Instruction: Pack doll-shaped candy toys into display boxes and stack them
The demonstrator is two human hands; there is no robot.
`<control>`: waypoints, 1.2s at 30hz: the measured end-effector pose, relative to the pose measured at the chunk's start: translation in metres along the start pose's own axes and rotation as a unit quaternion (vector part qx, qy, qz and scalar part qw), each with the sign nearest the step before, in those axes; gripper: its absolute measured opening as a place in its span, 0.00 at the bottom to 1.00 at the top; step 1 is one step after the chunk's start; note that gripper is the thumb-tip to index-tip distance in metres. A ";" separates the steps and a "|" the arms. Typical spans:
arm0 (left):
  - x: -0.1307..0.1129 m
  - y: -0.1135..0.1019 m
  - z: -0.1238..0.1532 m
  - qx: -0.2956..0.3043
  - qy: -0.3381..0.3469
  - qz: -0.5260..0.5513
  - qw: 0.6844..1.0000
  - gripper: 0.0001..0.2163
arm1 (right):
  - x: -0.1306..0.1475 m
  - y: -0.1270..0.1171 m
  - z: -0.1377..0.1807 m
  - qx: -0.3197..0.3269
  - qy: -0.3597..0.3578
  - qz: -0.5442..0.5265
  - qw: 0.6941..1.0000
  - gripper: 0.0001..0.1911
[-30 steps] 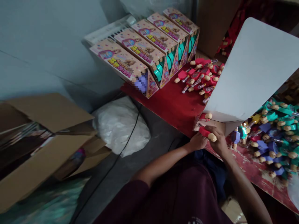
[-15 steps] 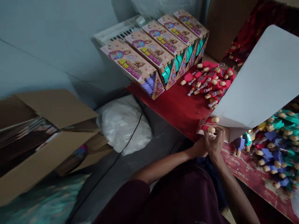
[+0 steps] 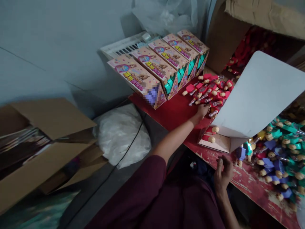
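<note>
My left hand (image 3: 202,111) is stretched out over the red table (image 3: 176,111) and rests at the near edge of a pile of red toys (image 3: 211,90) with tan round heads; its fingers are partly hidden among them. My right hand (image 3: 222,173) hovers at the table's near edge, fingers loosely curled and apart, holding nothing. Between the hands stands an open display box (image 3: 220,141) with its white lid (image 3: 259,95) raised and two red toys inside.
A row of several pink printed boxes (image 3: 159,68) lines the table's far side. Green, blue and purple toys (image 3: 281,152) are heaped at the right. On the floor at left are an open cardboard carton (image 3: 45,140), a white bag (image 3: 121,133) and a black cable.
Both hands have left the open box. The left hand has reached forward to the red toy pile; the right hand has drawn back to the table's near edge. A red toy now lies in the box.
</note>
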State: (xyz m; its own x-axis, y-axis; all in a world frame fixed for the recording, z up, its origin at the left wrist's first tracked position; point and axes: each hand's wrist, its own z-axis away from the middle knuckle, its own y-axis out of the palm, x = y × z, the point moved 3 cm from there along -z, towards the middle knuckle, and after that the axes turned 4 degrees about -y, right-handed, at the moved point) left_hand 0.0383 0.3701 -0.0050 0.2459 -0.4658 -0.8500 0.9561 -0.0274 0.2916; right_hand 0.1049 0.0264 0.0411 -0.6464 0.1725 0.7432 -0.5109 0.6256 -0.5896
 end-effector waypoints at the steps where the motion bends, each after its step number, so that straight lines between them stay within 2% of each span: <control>1: 0.001 0.002 0.002 0.000 0.000 -0.008 1.000 0.13 | -0.001 -0.001 0.006 0.002 0.006 0.000 1.000 0.13; 3: 0.005 -0.006 0.015 -0.010 0.011 -0.028 1.000 0.13 | -0.003 -0.002 0.015 0.008 0.008 -0.002 1.000 0.13; 5: 0.009 -0.031 0.034 -0.033 0.036 -0.051 0.998 0.13 | -0.002 -0.003 0.020 0.021 -0.010 0.002 1.000 0.11; 8: 0.009 -0.089 0.076 -0.090 0.094 -0.086 0.988 0.10 | 0.009 -0.002 0.020 0.058 -0.073 0.012 0.996 0.06; 11: -0.005 -0.155 0.139 -0.159 0.184 -0.143 0.959 0.09 | 0.038 0.001 0.011 0.096 -0.162 -0.020 0.982 0.07; 13: -0.028 -0.188 0.192 -0.209 0.331 -0.256 0.884 0.11 | 0.066 0.004 0.003 0.125 -0.219 -0.053 0.966 0.14; 15: -0.053 -0.203 0.242 -0.202 0.448 -0.344 0.800 0.10 | 0.095 0.010 -0.006 0.173 -0.263 -0.081 0.946 0.21; 17: -0.073 -0.199 0.281 -0.136 0.512 -0.412 0.741 0.09 | 0.121 0.017 -0.012 0.247 -0.290 -0.101 0.919 0.28; 20: -0.083 -0.168 0.316 0.007 0.541 -0.446 0.713 0.15 | 0.139 0.024 -0.013 0.348 -0.299 -0.112 0.882 0.38; 21: -0.081 -0.156 0.322 0.048 0.545 -0.444 0.709 0.17 | 0.139 0.024 -0.012 0.371 -0.290 -0.108 0.876 0.36; 23: -0.071 -0.132 0.324 0.110 0.551 -0.430 0.706 0.23 | 0.127 0.019 -0.009 0.396 -0.253 -0.092 0.878 0.27; 24: -0.065 -0.121 0.320 0.130 0.548 -0.418 0.713 0.25 | 0.116 0.015 -0.009 0.397 -0.226 -0.084 0.886 0.21; 26: -0.050 -0.107 0.302 0.137 0.521 -0.391 0.746 0.28 | 0.088 0.003 -0.010 0.362 -0.166 -0.076 0.914 0.14; 29: -0.032 -0.091 0.259 0.095 0.465 -0.392 0.788 0.25 | 0.044 -0.013 -0.018 0.258 -0.111 -0.102 0.954 0.15; 32: -0.020 -0.071 0.217 0.111 0.447 -0.424 0.780 0.24 | 0.016 -0.010 -0.025 0.222 -0.124 -0.136 0.957 0.18; 34: -0.015 -0.057 0.194 0.150 0.438 -0.429 0.776 0.24 | 0.007 0.000 -0.028 0.232 -0.148 -0.145 0.950 0.18; 36: -0.012 -0.045 0.178 0.198 0.416 -0.412 0.786 0.24 | 0.003 0.013 -0.028 0.251 -0.168 -0.144 0.942 0.18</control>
State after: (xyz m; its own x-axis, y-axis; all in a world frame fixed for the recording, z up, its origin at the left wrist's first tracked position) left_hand -0.0360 0.2193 0.0699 -0.2539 0.5901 -0.7663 0.7611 -0.3670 -0.5348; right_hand 0.1122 0.0564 0.0451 -0.5400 -0.2537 0.8025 -0.8416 0.1563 -0.5169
